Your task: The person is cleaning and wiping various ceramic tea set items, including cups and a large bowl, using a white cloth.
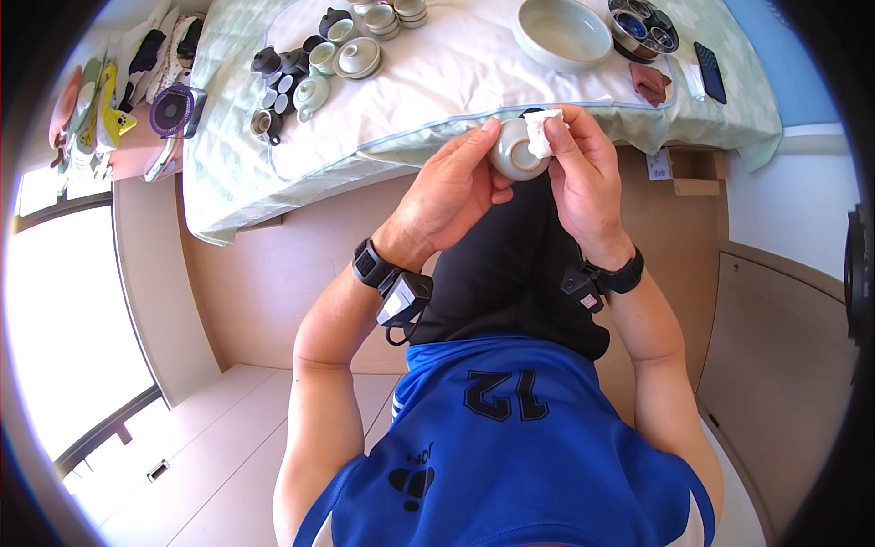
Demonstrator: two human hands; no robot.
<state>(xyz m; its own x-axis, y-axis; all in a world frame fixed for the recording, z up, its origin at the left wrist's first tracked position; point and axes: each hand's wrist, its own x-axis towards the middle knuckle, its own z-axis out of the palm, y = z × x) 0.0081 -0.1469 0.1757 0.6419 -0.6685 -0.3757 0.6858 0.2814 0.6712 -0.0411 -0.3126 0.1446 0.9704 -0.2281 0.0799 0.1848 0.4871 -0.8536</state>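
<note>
A small pale ceramic cup (509, 152) is tilted with its round foot ring facing me, above my lap near the bed's edge. Thumb and fingers of my left hand (454, 184) grip its left side. My right hand (584, 171) pinches a crumpled white tissue (540, 131) against the cup's upper right part. Beyond them on the white cloth (444, 75) stand a pale lidded bowl (357, 58), a celadon teapot (311, 94), dark small teapots (265, 61) and several stacked cups (381, 19). A wide pale basin (562, 34) stands farther right.
Right of the basin are a round metal container (642, 31) with items inside, a folded brown cloth (649, 85) and a dark phone (709, 72). A purple-rimmed fan (172, 111) stands at the left. A small wooden box (696, 171) is below the bed's right edge.
</note>
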